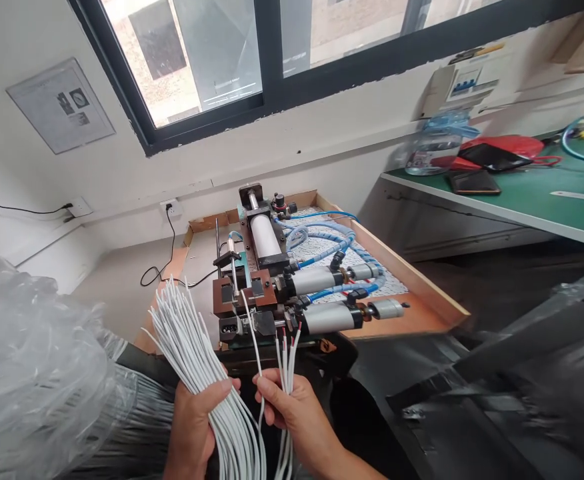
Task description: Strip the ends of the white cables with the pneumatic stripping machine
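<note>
A thick bundle of white cables (192,347) is wrapped in my left hand (197,417), its cut ends fanning up to the left. My right hand (292,407) pinches a single white cable (255,333) between thumb and finger; its upper end reaches the jaws of a pneumatic wire-stripping machine (245,303). Several more white cables (287,363) are held within the same hand, with reddish inner wires bared at their tips. Both hands are close together just in front of the machine. The lower parts of the cables run out of view at the bottom.
The machine, with silver cylinders (329,319) and blue air hoses (322,243), sits on a wooden-edged board (422,300). Plastic-wrapped cables (137,407) lie at left. A green bench (547,193) at right bears a plastic jug (435,147), a red-black bag (502,152) and a phone (473,182).
</note>
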Demonstrator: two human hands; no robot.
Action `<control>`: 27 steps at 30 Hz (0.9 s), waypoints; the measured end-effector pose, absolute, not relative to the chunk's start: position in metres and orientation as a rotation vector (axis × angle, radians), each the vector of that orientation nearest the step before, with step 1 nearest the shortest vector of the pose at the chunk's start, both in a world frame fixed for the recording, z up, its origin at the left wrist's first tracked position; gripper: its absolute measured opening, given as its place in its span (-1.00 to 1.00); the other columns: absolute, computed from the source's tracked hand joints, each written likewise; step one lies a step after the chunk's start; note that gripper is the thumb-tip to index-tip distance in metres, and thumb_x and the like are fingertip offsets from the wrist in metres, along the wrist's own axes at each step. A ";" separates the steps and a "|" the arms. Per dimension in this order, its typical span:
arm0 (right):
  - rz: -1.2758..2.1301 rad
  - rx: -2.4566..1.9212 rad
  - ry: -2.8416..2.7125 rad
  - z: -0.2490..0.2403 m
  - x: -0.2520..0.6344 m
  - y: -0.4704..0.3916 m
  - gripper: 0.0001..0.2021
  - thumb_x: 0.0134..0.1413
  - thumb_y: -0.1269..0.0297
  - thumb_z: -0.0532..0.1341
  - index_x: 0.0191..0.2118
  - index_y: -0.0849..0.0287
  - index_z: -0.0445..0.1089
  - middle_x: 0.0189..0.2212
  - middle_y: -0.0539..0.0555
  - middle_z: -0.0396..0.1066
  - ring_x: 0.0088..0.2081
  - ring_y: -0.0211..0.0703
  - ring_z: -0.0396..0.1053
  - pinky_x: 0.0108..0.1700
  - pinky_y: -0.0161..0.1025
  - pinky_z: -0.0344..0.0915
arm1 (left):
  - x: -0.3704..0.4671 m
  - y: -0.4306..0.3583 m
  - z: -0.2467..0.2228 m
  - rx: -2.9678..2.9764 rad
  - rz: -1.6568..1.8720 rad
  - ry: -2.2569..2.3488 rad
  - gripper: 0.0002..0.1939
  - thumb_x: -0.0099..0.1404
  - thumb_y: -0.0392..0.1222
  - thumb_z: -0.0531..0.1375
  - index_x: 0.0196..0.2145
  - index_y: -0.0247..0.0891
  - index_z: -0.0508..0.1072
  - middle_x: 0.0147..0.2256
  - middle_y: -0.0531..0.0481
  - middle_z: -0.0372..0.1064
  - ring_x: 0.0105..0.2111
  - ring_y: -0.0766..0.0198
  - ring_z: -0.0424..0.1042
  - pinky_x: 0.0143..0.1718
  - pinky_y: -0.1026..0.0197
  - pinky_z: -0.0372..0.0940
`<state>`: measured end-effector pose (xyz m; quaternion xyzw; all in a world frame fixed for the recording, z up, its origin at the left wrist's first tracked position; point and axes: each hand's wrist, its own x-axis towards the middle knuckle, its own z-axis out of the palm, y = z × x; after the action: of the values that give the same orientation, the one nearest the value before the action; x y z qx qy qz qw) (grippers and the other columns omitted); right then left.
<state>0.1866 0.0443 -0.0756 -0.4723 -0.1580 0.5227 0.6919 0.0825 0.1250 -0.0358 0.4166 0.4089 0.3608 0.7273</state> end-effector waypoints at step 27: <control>1.089 -1.783 -0.822 -0.154 0.180 0.041 -0.81 -0.25 0.34 0.14 -0.75 0.21 0.28 -0.81 -0.05 0.12 -0.70 -0.27 0.14 -0.60 -0.32 0.05 | 0.083 0.126 -0.030 0.987 0.876 0.906 -0.86 -0.21 -0.44 0.25 -0.59 -0.33 0.42 -0.65 0.10 0.35 -0.63 0.32 0.31 -0.55 0.25 0.23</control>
<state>0.1800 0.0414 -0.1541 -0.7159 -0.3298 0.4370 0.4333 0.0833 0.1259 -0.0297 0.4424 0.4060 0.3929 0.6965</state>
